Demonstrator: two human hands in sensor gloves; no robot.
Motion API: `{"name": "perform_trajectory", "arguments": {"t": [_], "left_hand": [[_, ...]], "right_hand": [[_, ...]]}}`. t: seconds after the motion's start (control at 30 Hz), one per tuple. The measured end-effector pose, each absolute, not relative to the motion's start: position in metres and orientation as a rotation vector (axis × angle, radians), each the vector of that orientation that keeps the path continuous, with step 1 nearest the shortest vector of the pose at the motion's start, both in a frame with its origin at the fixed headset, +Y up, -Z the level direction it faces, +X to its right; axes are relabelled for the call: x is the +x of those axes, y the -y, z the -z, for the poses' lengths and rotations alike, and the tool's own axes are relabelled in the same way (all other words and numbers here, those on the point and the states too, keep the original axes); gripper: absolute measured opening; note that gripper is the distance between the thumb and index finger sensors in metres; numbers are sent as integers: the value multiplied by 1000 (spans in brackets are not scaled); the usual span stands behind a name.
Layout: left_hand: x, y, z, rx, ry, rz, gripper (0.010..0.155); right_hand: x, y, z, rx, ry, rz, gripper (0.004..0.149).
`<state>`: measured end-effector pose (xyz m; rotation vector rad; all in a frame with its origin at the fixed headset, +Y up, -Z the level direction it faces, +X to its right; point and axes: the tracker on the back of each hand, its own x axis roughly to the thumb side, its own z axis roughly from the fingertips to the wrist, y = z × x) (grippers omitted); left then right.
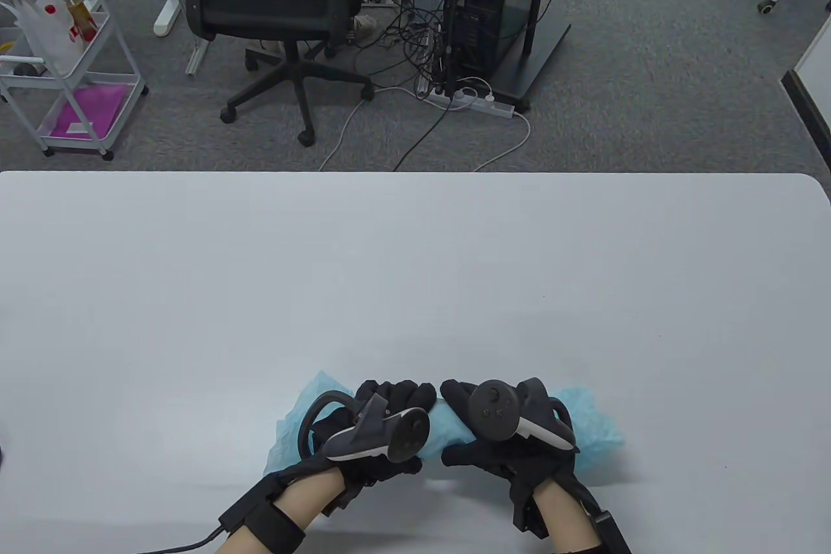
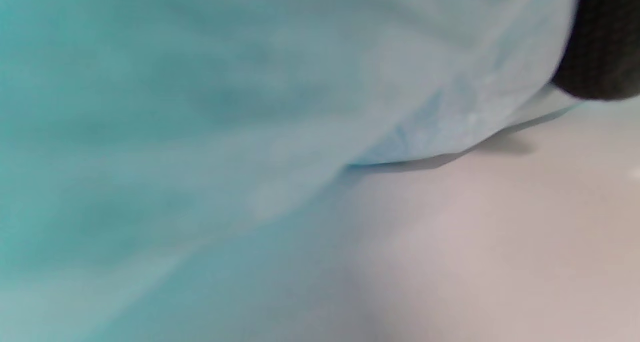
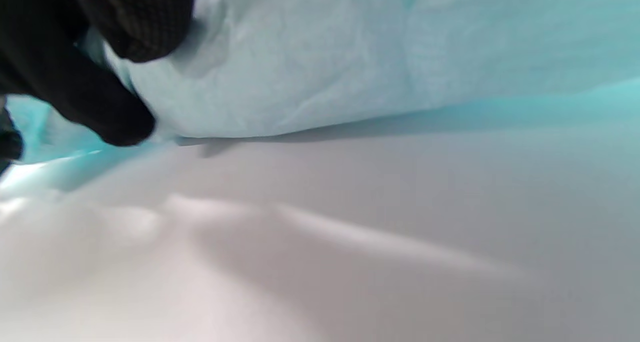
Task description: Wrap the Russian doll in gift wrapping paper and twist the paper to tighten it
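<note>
Table view shows one light-blue gift wrapping paper [image 1: 448, 430] bundle lying near the white table's [image 1: 415, 268] front edge, with two gloved hands on it. Doll isn't visible, presumably inside the paper. Left hand [image 1: 383, 430] curls around the bundle's left part, right hand [image 1: 506, 424] grips its right part, loose paper sticking out past both.
</note>
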<state>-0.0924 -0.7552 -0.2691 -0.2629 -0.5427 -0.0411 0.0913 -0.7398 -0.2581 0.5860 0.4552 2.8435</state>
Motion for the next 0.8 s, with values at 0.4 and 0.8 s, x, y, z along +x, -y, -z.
{"name": "perform_trajectory", "arguments": {"t": [0.4, 0.8], "left_hand": [[-96, 745, 263, -149, 564, 139, 103], [-82, 753, 257, -132, 565, 269, 104]], "right_hand": [[71, 745, 252, 609, -436, -3047, 99], [90, 752, 261, 564, -574, -2753, 97]]}}
